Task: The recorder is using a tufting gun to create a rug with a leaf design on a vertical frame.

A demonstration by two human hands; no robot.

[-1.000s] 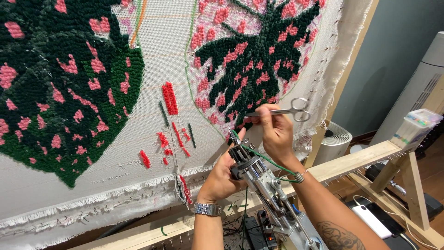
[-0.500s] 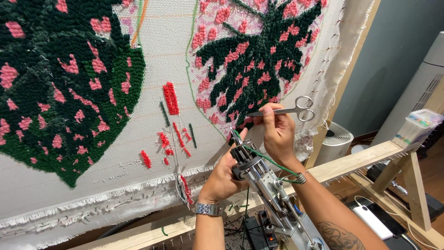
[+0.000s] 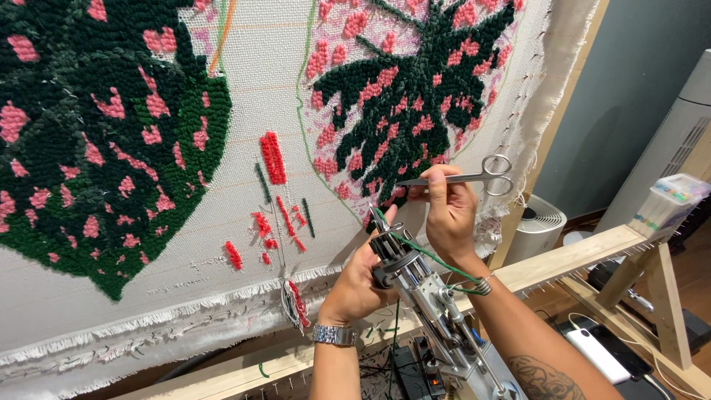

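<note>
Head view: our left hand [image 3: 354,285] is clenched around the head of the tufting gun [image 3: 422,296], at 6 o'clock in frame. Our right hand [image 3: 448,215], just above, pinches steel scissors [image 3: 463,175] in its fingers [image 3: 437,189], blades pointing to 9 o'clock. Green yarn [image 3: 433,258] runs from the gun's tip across the right wrist. Behind, the tufted cloth [image 3: 244,215] fills the wooden frame [image 3: 570,255].
</note>
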